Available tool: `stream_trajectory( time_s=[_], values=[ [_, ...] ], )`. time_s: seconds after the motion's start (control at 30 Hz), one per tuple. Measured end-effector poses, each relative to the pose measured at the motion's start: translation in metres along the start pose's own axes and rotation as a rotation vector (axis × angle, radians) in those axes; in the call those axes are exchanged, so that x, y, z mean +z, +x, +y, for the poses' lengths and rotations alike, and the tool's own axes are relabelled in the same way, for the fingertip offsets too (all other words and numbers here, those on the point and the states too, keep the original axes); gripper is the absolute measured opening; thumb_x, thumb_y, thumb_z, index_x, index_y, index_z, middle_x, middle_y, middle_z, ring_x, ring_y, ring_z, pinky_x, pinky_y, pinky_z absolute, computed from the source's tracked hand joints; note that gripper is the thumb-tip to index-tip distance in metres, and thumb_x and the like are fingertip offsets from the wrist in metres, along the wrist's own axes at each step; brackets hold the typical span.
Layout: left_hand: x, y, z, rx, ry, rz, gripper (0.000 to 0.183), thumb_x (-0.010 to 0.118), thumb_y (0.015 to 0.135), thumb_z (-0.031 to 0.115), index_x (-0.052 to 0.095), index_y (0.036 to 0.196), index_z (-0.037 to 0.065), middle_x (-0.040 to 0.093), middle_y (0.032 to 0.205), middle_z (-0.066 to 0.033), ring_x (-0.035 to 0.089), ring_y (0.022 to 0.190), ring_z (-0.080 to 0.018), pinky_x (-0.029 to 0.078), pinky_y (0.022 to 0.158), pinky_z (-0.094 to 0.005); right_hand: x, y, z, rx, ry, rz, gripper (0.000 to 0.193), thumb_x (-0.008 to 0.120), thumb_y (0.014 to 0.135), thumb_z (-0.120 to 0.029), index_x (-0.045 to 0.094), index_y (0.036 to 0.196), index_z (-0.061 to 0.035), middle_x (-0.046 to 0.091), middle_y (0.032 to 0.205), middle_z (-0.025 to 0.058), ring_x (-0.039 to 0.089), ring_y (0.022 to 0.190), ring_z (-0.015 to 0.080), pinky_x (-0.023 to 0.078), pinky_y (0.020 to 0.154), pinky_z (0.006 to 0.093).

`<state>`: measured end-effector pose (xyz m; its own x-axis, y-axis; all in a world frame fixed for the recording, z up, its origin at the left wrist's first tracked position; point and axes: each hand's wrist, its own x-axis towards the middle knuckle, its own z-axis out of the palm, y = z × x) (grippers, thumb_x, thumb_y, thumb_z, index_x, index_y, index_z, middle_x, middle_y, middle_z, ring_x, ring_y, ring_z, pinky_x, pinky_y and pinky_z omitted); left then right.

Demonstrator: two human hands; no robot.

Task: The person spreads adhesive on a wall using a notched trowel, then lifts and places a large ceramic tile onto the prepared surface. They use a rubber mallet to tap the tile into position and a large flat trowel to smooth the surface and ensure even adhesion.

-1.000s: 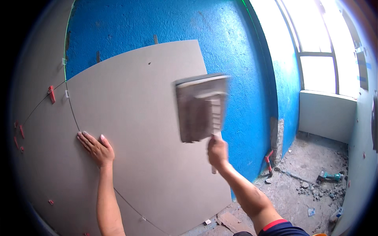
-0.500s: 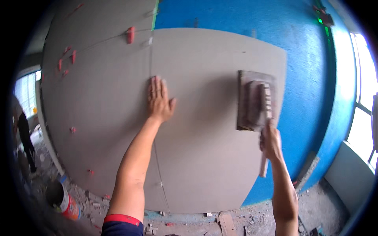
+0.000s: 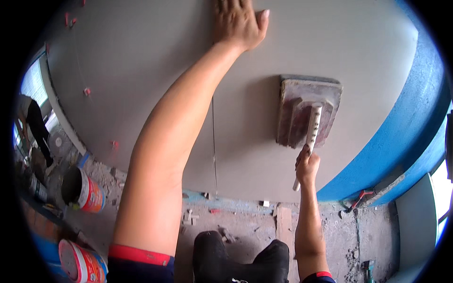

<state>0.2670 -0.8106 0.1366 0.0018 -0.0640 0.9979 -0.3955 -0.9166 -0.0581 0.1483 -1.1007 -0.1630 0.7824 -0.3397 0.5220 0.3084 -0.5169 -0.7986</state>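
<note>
My left hand (image 3: 237, 24) lies flat on a large grey tile (image 3: 365, 61) on the wall, close to a thin vertical joint. Its fingertips are cut off by the top of the view. My right hand (image 3: 307, 166) is closed round the pale bar-like handle of a rectangular float (image 3: 289, 111), with the bar's lower end sticking out below the fist. The float's broad, worn pad faces the tile and casts a shadow on it. Whether the pad touches the tile I cannot tell.
Blue wall (image 3: 377, 155) borders the tile at right. Two buckets (image 3: 94, 193) stand at lower left; rubble and a cardboard strip (image 3: 284, 224) lie on the floor. A red-handled tool (image 3: 362, 195) lies at the right. Another person (image 3: 37, 125) is bent over at far left.
My view has tipped downward, bringing my knees and more floor into sight. The float sits lower on the tile than before, still in my right hand. My left hand stays flat on the tile.
</note>
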Motion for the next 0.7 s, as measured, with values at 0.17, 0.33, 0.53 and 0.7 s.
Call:
stream_trajectory(
  time_s=[0.17, 0.33, 0.53, 0.7],
  values=[
    [-0.017, -0.088, 0.027, 0.311, 0.138, -0.102, 0.081, 0.042, 0.097, 0.04, 0.011, 0.15, -0.012, 0.008, 0.159, -0.0304, 0.003, 0.149, -0.0422, 0.002, 0.123, -0.0486, -0.015, -0.048, -0.001, 0.209, 0.358, -0.212, 0.058, 0.045, 0.101, -0.05, 0.045, 0.06, -0.0084, 0.043, 0.05, 0.0006, 0.042, 0.041, 0.011, 0.034, 0.04, 0.027],
    [-0.008, -0.129, 0.005, 0.308, -0.086, -0.21, 0.08, 0.039, 0.096, 0.04, 0.011, 0.151, -0.011, 0.006, 0.16, -0.029, 0.003, 0.15, -0.0403, 0.004, 0.123, -0.0482, -0.046, -0.133, 0.02, 0.047, 0.286, -0.124, 0.057, 0.04, 0.102, -0.049, 0.049, 0.062, -0.0081, 0.046, 0.048, 0.0013, 0.043, 0.04, 0.0116, 0.036, 0.041, 0.0263],
    [0.005, -0.129, -0.003, 0.398, -0.115, -0.032, 0.075, 0.032, 0.098, 0.042, 0.023, 0.147, -0.014, 0.015, 0.157, -0.0322, 0.009, 0.149, -0.0422, 0.006, 0.123, -0.0471, 0.048, -0.187, 0.184, -0.275, -0.389, -0.019, 0.049, 0.05, 0.098, -0.047, 0.063, 0.082, -0.0027, 0.06, 0.068, 0.0138, 0.057, 0.059, 0.0243, 0.046, 0.055, 0.04],
    [-0.006, -0.133, 0.012, 0.439, -0.122, 0.087, 0.077, 0.029, 0.097, 0.045, 0.027, 0.145, -0.015, 0.02, 0.155, -0.0332, 0.014, 0.148, -0.0424, 0.01, 0.123, -0.0464, 0.069, -0.198, 0.195, 0.198, -0.052, -0.057, 0.066, 0.046, 0.097, -0.06, 0.041, 0.059, -0.005, 0.039, 0.049, 0.0009, 0.039, 0.046, 0.0112, 0.028, 0.041, 0.0346]
  ],
)
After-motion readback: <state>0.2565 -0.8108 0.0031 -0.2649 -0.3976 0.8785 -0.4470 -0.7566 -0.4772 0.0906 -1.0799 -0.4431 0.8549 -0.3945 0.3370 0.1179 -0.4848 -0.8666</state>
